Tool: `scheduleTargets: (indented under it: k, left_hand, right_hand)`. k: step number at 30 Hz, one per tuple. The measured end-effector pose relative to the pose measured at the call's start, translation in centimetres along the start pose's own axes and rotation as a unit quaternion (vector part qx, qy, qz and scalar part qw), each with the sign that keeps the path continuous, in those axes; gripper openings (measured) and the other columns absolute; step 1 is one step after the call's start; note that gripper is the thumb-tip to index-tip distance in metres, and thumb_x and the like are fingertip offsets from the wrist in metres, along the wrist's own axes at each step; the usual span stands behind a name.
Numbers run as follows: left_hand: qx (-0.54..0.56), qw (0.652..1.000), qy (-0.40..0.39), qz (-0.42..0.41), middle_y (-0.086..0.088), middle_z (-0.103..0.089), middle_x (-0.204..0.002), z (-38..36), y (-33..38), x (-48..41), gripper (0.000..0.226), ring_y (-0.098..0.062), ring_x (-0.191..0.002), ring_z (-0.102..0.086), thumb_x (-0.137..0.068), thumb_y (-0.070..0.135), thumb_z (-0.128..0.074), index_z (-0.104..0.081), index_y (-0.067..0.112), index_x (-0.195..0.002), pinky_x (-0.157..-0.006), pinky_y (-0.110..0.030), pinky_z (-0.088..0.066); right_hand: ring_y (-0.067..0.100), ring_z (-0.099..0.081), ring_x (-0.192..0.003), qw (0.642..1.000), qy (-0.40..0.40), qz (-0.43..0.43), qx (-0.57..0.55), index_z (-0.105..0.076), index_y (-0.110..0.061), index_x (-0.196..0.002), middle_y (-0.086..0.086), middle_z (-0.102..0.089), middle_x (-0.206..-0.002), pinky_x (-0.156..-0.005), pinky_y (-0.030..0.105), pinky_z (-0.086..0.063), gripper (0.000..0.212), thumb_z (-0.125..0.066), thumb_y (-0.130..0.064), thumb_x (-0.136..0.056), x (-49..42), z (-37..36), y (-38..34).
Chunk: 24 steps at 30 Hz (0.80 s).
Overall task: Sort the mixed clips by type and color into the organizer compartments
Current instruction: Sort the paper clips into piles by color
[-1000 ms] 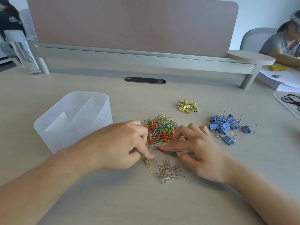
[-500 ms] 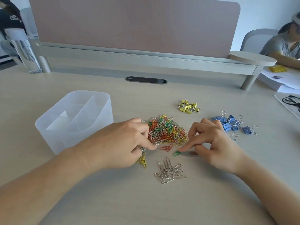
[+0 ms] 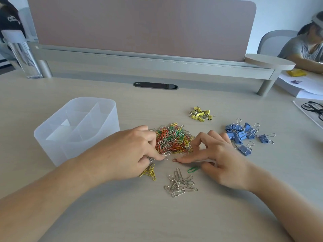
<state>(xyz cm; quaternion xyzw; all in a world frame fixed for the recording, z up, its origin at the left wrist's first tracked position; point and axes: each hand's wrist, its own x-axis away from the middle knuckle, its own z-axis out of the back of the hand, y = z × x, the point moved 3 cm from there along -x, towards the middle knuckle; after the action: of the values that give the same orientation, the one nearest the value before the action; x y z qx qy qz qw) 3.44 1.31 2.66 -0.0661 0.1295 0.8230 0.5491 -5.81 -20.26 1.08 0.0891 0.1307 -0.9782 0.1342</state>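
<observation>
Sorting is at the pre-grouping stage: nothing shows inside the organizer [image 3: 52, 147], a frosted tub with dividers at centre left, so I judge that filling it comes later.

The mixed pile [image 3: 174, 138] of coloured and silver paper clips sits at mid-frame, with both hands working its near edge. The left hand [image 3: 129, 154] has its fingers curled, thumb and forefinger pinching a loose silver clip [image 3: 165, 158] at the pile's lower left corner, probably to lift it free of the tangle. The right hand [image 3: 222, 159] lays its forefinger flat on a red clip [image 3: 174, 160] on the desk [image 3: 157, 215], the other fingers arched up clear. Pressing and sliding seems the easier way to move such a thin thing.

Small groups lie just below the pile, near to hand: yellow paper clips [image 3: 150, 172] partly under the left hand, a silver heap [image 3: 180, 185] at lower centre, and a single green clip [image 3: 193, 169] beside the right thumb. Each colour has its own spot, apart from the others, so each can be scooped up later.

The yellow binder clips [image 3: 201, 113] and blue binder clips [image 3: 241, 133] are already parted, above and to the right.

A clear bottle [image 3: 22, 55] stands at upper left.
</observation>
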Motion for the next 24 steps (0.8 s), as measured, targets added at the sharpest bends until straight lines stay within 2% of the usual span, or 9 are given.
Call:
scheduleTargets:
  k: [3, 6, 9, 12, 14, 16, 18, 20, 24]
  left_hand:
    - [0.007, 1.0, -0.001, 0.004, 0.015, -0.046, -0.078, 0.1, -0.1, -0.1, 0.044, -0.003, -0.079, -0.036, -0.08, 0.022, -0.045, -0.072, 0.047, -0.104, -0.055, -0.028, -0.045]
    - [0.011, 1.0, 0.001, 0.008, 0.015, -0.046, -0.076, 0.2, -0.2, -0.1, 0.044, -0.002, -0.08, -0.037, -0.08, 0.021, -0.045, -0.072, 0.046, -0.105, -0.055, -0.03, -0.045]
    - [0.006, 1.0, 0.002, 0.011, 0.016, -0.045, -0.076, 0.2, -0.3, -0.1, 0.048, -0.004, -0.079, -0.037, -0.078, 0.017, -0.045, -0.073, 0.044, -0.106, -0.057, -0.033, -0.048]
    - [0.0, 1.0, 0.004, 0.014, 0.018, -0.044, -0.076, 0.2, -0.3, -0.1, 0.05, -0.004, -0.079, -0.037, -0.077, 0.015, -0.043, -0.073, 0.042, -0.106, -0.058, -0.034, -0.049]
    - [0.002, 1.0, 0.006, 0.013, 0.017, -0.044, -0.076, 0.1, -0.3, -0.1, 0.051, -0.004, -0.079, -0.037, -0.076, 0.015, -0.042, -0.073, 0.043, -0.107, -0.058, -0.034, -0.048]
    - [0.003, 1.0, 0.007, 0.012, 0.016, -0.045, -0.077, 0.1, -0.3, -0.1, 0.053, -0.003, -0.08, -0.037, -0.075, 0.015, -0.041, -0.072, 0.044, -0.108, -0.057, -0.03, -0.047]
    - [0.0, 1.0, 0.008, 0.005, 0.018, -0.047, -0.08, 0.0, -0.2, 0.0, 0.054, -0.001, -0.081, -0.035, -0.076, 0.018, -0.039, -0.071, 0.045, -0.109, -0.056, -0.021, -0.041]
    - [-0.003, 1.0, 0.011, -0.011, 0.02, -0.049, -0.086, 0.1, 0.3, -0.1, 0.053, -0.001, -0.082, -0.034, -0.078, 0.021, -0.036, -0.071, 0.044, -0.111, -0.062, -0.016, -0.036]
    - [-0.005, 0.999, 0.017, -0.049, 0.016, -0.052, -0.108, -0.5, 1.9, -0.1, 0.048, -0.01, -0.095, -0.041, -0.086, 0.024, -0.037, -0.065, 0.041, -0.122, -0.084, -0.019, -0.034]
  right_hand:
    - [0.003, -0.041, -0.085, 0.999, 0.047, -0.017, -0.009, -0.071, -0.056, -0.088, -0.019, -0.047, -0.087, -0.082, 0.035, -0.027, 0.044, -0.044, -0.023, -0.076, 0.5, 1.5, 1.2]
    - [0.002, -0.042, -0.079, 0.997, 0.076, -0.032, -0.01, -0.073, -0.051, -0.072, -0.017, -0.048, -0.08, -0.08, 0.033, -0.025, 0.044, -0.037, -0.026, -0.072, 0.8, 2.5, 2.2]
    - [0.005, -0.044, -0.079, 0.995, 0.077, -0.034, -0.056, -0.074, -0.049, -0.073, -0.015, -0.05, -0.081, -0.082, 0.027, -0.024, 0.042, -0.037, -0.028, -0.073, 0.8, 2.5, 2.0]
    - [0.007, -0.047, -0.08, 0.993, 0.04, -0.017, -0.107, -0.075, -0.049, -0.079, -0.013, -0.053, -0.08, -0.083, 0.029, -0.027, 0.041, -0.04, -0.029, -0.073, 0.7, 1.8, 1.5]
    - [0.006, -0.051, -0.08, 0.989, 0.016, -0.014, -0.145, -0.076, -0.047, -0.083, -0.013, -0.055, -0.079, -0.084, 0.034, -0.031, 0.037, -0.044, -0.029, -0.074, 0.7, 1.3, 1.6]
    - [0.012, -0.056, -0.081, 0.977, 0.021, -0.028, -0.21, -0.077, -0.041, -0.087, -0.013, -0.058, -0.079, -0.081, 0.036, -0.042, 0.031, -0.054, -0.022, -0.077, 0.7, 1.4, 1.9]
    - [0.011, -0.056, -0.08, 0.969, 0.026, -0.041, -0.242, -0.074, -0.035, -0.09, -0.011, -0.06, -0.082, -0.076, 0.021, -0.042, 0.029, -0.067, -0.008, -0.08, 0.8, 1.9, 2.3]
    - [0.006, -0.05, -0.078, 0.97, 0.002, -0.059, -0.238, -0.066, -0.032, -0.092, -0.011, -0.061, -0.085, -0.069, 0.009, -0.035, 0.031, -0.08, -0.009, -0.076, 0.9, 2.2, 2.7]
    - [0.006, -0.047, -0.081, 0.972, -0.032, -0.085, -0.218, -0.066, -0.027, -0.09, -0.012, -0.061, -0.09, -0.069, 0.01, -0.034, 0.027, -0.085, -0.022, -0.072, 1.0, 2.0, 3.6]
